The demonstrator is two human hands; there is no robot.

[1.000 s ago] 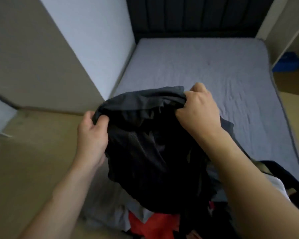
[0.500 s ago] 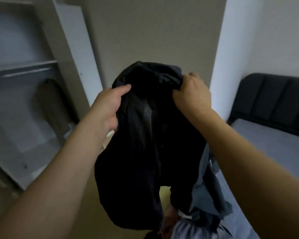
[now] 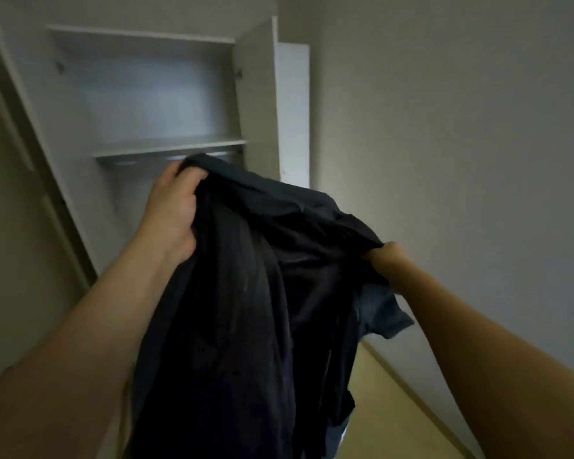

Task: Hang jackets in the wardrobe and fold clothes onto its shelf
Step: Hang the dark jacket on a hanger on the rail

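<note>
White wardrobe (image 3: 140, 104) fills the upper left, doors open; its right door (image 3: 292, 111) stands edge-on beside a pale wall (image 3: 461, 144). Inside, a shelf (image 3: 169, 148) runs across w/ a bare compartment above it and a hanging rail (image 3: 176, 158) just under its front edge, partly blurred. Yellowish floor (image 3: 395, 409) shows at lower right.

Dark jacket (image 3: 246, 309) is held up in mid-air in front of the wardrobe, below shelf level, touching neither shelf nor rail. It's stretched between both hands and drapes down past the bottom edge of view; a lighter grey-blue piece of fabric (image 3: 381, 313) sticks out at its right side, under the right wrist.

Left hand (image 3: 173, 207) is higher, just below the rail, fingers curled round the jacket's top left edge. Right hand (image 3: 385, 260) is lower and further right, mostly hidden by cloth, gripping the jacket's top right edge.
</note>
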